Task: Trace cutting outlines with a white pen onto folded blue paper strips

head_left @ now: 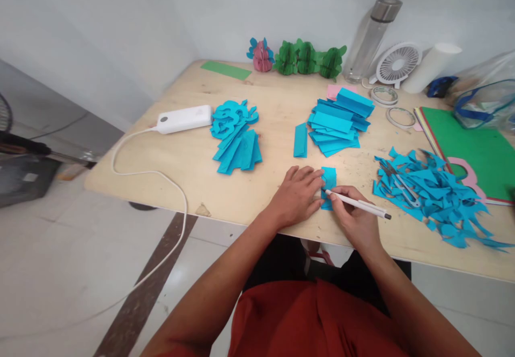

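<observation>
A small blue folded paper (329,177) lies on the wooden table near its front edge. My left hand (296,196) rests flat beside it, fingers spread, fingertips on its left side, over a small pale piece that is mostly covered. In my right hand (356,217) is a white pen (362,204), its tip touching the paper. Just behind lies a single blue strip (300,140), with a pile of folded blue papers (340,121) to its right. Cut blue shapes (231,118) and fanned blue papers (241,152) lie to the left.
Blue scraps with scissors (406,188) on them lie at the right, beside a green sheet (478,147). A white power bank (184,119) with a trailing cable sits left. Along the wall stand paper crafts (306,58), a bottle (372,40) and a small fan (398,63).
</observation>
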The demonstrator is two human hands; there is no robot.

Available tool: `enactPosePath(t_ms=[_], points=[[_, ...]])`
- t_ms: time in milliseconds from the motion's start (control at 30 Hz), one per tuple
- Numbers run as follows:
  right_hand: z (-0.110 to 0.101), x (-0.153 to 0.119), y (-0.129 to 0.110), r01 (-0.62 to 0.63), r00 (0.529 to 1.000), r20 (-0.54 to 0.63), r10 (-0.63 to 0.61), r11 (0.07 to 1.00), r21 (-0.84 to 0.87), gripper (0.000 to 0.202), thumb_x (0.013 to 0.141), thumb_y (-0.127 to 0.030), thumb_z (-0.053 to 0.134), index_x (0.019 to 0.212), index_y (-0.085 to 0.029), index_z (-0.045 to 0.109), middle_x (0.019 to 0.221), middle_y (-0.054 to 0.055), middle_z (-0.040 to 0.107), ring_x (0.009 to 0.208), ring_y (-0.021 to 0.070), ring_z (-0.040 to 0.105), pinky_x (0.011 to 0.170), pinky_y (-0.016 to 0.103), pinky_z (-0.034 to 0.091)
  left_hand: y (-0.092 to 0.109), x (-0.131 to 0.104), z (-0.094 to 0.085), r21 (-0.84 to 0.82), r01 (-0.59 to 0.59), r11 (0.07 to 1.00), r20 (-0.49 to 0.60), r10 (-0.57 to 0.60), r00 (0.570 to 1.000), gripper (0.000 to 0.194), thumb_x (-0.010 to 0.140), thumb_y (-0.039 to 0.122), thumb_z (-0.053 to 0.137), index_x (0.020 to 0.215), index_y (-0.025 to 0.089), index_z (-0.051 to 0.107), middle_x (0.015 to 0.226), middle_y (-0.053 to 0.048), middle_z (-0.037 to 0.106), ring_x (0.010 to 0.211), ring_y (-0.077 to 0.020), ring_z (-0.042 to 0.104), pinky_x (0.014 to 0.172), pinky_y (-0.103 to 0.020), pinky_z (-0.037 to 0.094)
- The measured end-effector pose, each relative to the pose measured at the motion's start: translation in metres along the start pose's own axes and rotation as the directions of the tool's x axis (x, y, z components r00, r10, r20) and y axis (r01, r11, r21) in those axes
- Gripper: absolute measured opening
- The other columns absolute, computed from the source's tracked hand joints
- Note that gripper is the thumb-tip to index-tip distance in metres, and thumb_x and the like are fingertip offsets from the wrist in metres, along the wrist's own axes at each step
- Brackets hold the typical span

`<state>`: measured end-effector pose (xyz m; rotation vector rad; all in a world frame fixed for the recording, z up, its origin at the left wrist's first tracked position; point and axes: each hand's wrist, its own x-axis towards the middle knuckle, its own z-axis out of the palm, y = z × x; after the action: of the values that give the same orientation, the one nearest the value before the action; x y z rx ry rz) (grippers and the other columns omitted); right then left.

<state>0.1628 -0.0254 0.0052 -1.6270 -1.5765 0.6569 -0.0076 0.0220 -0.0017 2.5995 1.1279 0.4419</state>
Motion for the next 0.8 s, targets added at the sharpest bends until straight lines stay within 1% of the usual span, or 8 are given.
enactPosePath(t_ms=[200, 533, 800], points=[[0.0007, -0.0003, -0.0014, 0.016, 1.0, -0.017, -0.017, 0.999, -0.037, 0.02, 0.086, -0.039, 0.055, 0.089, -0.023, 0.065, 0.085, 0.004, 0.072, 0.076, 0.0201, 0.066, 0.069, 0.032, 0.051, -0.0001, -0.0003, 0.0001, -0.004, 0.002, 1.0, -0.008, -0.002, 1.0, 0.028, 0.091, 0.035, 0.052, 0.115, 0.021, 0.056, 0.146, -0.007, 0.048, 0.133, -0.0284, 0.038, 0.112, -0.05, 0.026], [0.0002, -0.0018, -0.0051, 0.044, 0.998, -0.039, -0.049, 0.994, -0.104, 0.018, 0.086, -0.037, 0.053, 0.087, -0.023, 0.065, 0.082, 0.004, 0.072, 0.074, 0.0192, 0.066, 0.067, 0.032, 0.05, -0.0001, -0.0003, 0.001, 0.0, -0.003, 1.0, -0.008, 0.003, 1.0, 0.028, 0.091, 0.035, 0.051, 0.115, 0.02, 0.056, 0.147, -0.007, 0.047, 0.134, -0.0285, 0.038, 0.111, -0.05, 0.027], [-0.0001, -0.0032, -0.0041, 0.048, 0.997, -0.048, -0.053, 0.993, -0.104, 0.017, 0.086, -0.035, 0.053, 0.086, -0.023, 0.065, 0.081, 0.003, 0.072, 0.073, 0.0191, 0.066, 0.067, 0.032, 0.05, -0.001, -0.0002, 0.0012, -0.002, -0.002, 1.0, -0.008, 0.002, 1.0, 0.027, 0.092, 0.035, 0.051, 0.114, 0.02, 0.055, 0.147, -0.007, 0.047, 0.134, -0.0281, 0.038, 0.112, -0.05, 0.026]])
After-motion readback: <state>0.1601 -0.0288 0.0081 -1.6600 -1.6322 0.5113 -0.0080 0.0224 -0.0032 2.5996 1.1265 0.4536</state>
